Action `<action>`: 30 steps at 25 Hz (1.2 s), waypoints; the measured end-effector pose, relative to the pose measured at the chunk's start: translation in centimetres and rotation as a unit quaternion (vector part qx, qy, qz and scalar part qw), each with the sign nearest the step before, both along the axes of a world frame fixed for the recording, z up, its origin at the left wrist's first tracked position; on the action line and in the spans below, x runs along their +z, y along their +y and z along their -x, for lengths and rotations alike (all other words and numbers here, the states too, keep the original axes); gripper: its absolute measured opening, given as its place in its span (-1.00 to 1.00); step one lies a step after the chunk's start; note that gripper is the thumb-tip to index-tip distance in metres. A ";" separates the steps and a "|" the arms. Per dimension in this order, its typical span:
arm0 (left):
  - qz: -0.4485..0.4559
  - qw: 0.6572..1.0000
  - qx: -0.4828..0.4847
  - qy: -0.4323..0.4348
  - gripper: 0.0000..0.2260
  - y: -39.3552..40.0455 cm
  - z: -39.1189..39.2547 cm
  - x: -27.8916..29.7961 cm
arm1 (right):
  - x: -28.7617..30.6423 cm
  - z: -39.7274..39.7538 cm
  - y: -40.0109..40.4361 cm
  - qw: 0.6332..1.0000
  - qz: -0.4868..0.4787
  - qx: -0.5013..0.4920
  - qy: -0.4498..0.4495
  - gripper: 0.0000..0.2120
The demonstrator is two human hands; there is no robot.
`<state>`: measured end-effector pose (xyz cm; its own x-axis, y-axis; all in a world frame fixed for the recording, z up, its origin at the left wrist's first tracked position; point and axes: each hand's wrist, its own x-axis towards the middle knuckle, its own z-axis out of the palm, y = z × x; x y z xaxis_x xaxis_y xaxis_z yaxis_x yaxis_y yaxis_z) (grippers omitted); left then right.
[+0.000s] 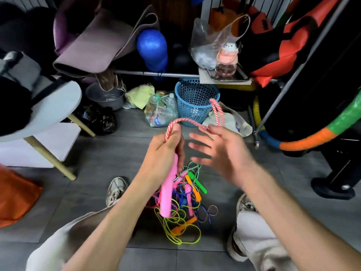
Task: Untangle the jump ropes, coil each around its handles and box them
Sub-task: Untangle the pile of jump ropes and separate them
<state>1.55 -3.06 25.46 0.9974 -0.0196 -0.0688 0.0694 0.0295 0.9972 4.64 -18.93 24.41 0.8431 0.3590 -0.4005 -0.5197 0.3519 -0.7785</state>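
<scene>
- My left hand (166, 147) is closed around the pink handle (169, 190) of one jump rope, fingers wrapped tight near its top, so the handle hangs down toward six o'clock over the pile.
- The pink-and-white striped rope (187, 122) leaves my left fist at twelve o'clock, arches over to two o'clock and passes behind my right hand (216, 149), with a further loop standing up before the blue basket (195, 98).
- My right hand is spread open, fingers (199, 137) splayed and blurred; it seems to hold nothing, though the rope lies at its fingertips.
- To do this step well, I judge I should keep the handle steady in my left, catch the rope with my right, and lay even turns along the handle, keeping light tension so no loop slips.
- The risk I see: the rope's far end may still run into the tangle (179, 216), so I would feed it free before winding.
- The rest of the ropes, yellow, blue, green and orange, lie knotted on the grey tiled floor (101, 165) between my shoes, at six o'clock.
- I see no box.
- The room is a crowded store: rolled mats at eleven o'clock, a white stool (58, 106) at nine, hoops at three.
</scene>
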 end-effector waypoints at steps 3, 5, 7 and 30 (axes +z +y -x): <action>0.032 0.998 -0.012 -0.047 -0.58 -0.1 0.6 0.6 | -1.5 2.5 2.7 0.977 -0.151 0.141 -0.056 -0.63; 0.119 0.992 -0.020 -0.041 -0.61 0.1 0.6 0.7 | -3.8 3.7 3.9 0.970 0.023 0.230 -0.072 -0.72; 0.189 0.982 -0.017 -0.022 -0.64 0.9 0.3 0.7 | -6.7 4.1 3.8 0.851 0.326 0.368 -0.186 -0.79; 0.138 0.990 -0.036 0.014 -0.64 0.3 1.7 2.0 | -1.5 3.1 0.9 0.853 0.353 0.332 -0.194 -0.67</action>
